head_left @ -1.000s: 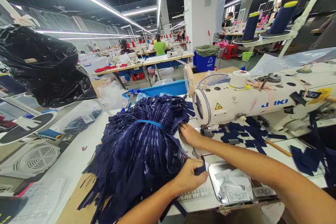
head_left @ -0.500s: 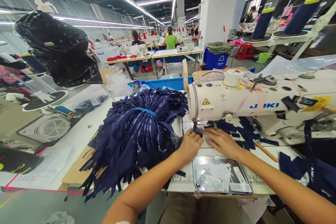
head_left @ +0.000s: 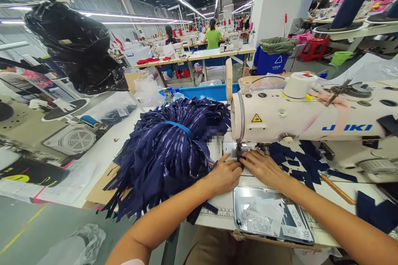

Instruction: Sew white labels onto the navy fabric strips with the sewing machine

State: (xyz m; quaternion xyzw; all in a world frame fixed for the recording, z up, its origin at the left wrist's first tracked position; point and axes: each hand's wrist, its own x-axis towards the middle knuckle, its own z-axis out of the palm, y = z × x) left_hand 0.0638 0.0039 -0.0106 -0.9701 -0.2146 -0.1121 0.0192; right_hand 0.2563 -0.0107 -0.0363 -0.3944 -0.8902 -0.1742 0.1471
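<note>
My left hand (head_left: 226,174) and my right hand (head_left: 265,168) meet at the needle area of a white sewing machine (head_left: 280,116). A small navy fabric piece (head_left: 241,160) lies between their fingertips, partly hidden by the fingers and the presser foot. The left fingertips press on it from the left, the index finger stretched forward. From the right, the right fingers grip its edge close to the foot. Left of my hands rests a large bundle of navy fabric strips (head_left: 161,161), tied with a blue band (head_left: 178,126).
A metal tray (head_left: 248,230) with white printed labels (head_left: 259,215) sits at the front edge. Navy scraps (head_left: 295,161) and a wooden-handled tool (head_left: 337,188) lie right of the needle. A black plastic bag (head_left: 74,45) hangs upper left. People work at tables beyond.
The view has swung left, so the machine and bundle sit further right. My right fingers have closed in on the fabric; the left index finger now stretches forward.
</note>
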